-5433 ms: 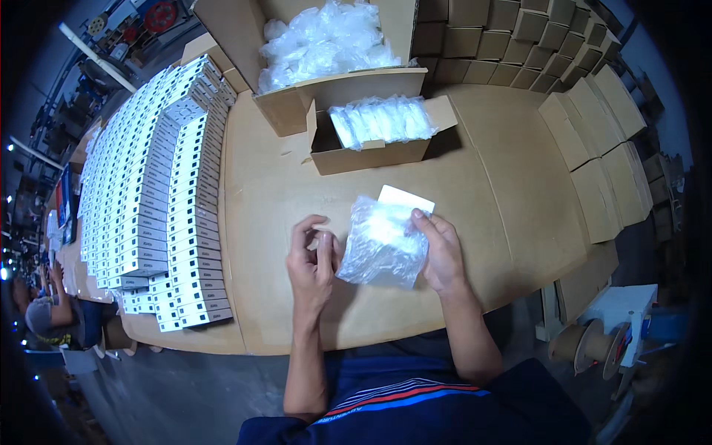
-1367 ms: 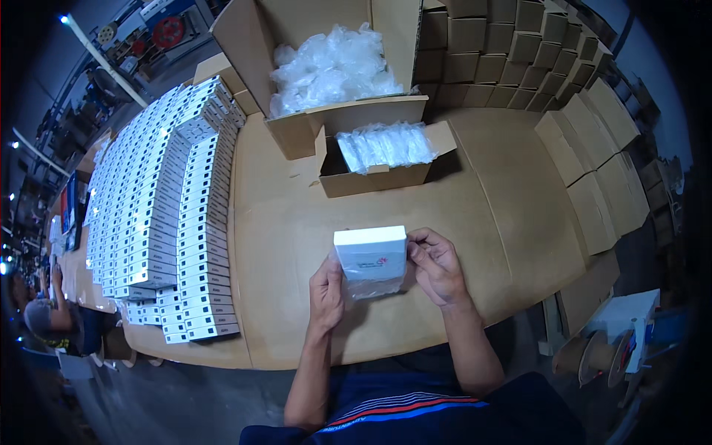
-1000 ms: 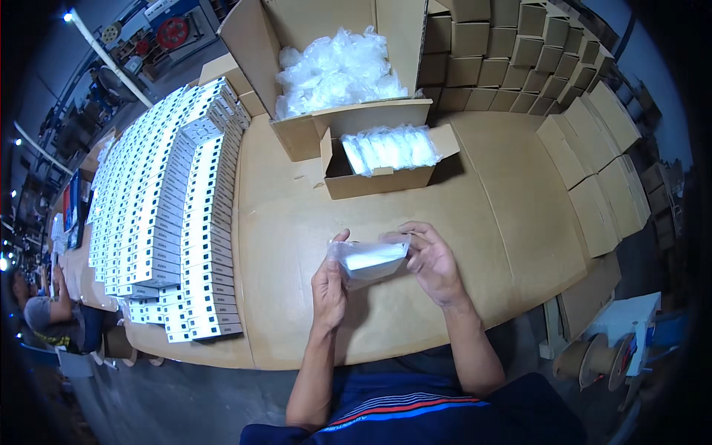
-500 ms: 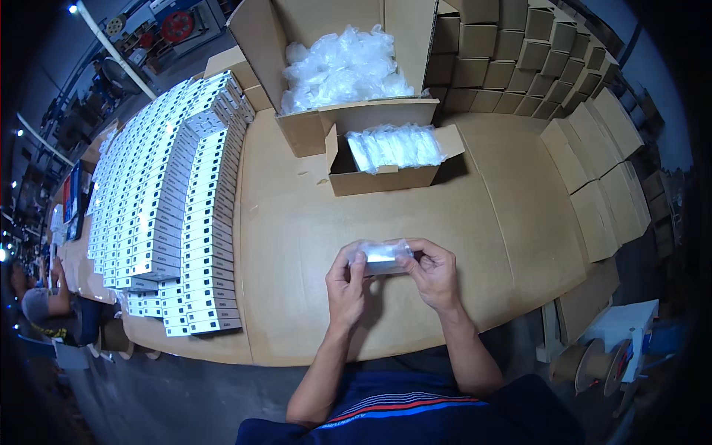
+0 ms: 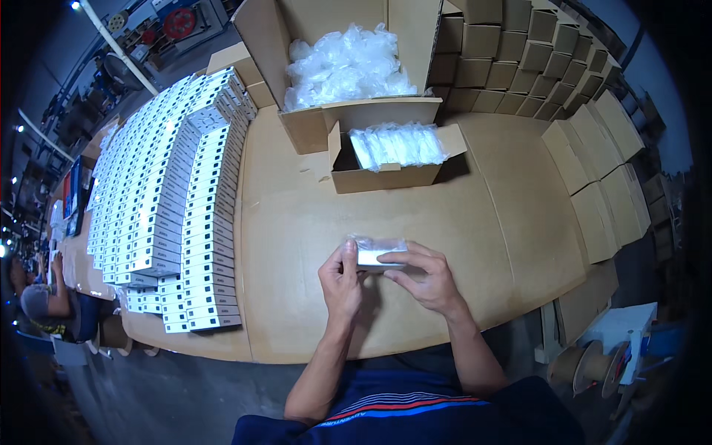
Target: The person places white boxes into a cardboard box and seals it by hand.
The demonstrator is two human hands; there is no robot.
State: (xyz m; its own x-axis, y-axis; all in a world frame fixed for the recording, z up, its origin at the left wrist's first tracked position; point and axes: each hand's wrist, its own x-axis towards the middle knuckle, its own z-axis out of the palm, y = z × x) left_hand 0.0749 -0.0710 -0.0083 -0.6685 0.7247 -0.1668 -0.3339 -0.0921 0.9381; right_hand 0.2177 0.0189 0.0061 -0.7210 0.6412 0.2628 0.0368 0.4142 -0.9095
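Pinching one end of a slim white box (image 5: 369, 257) in clear plastic wrapping (image 5: 382, 242), the bare left hand (image 5: 341, 287) holds it over the brown table (image 5: 297, 222); the bare right hand (image 5: 430, 283) touches it, pinching or not I can't tell. Beyond, a small brown cardboard carton (image 5: 386, 179) holds plastic-wrapped white packets (image 5: 400, 146); a large brown cardboard carton (image 5: 304, 133) behind contains crumpled clear film (image 5: 348, 68).

place: packing workshop | rows of white boxes (image 5: 159, 200) | stacked brown cartons (image 5: 512, 48) | spool (image 5: 569, 366) | background machinery (image 5: 179, 24)
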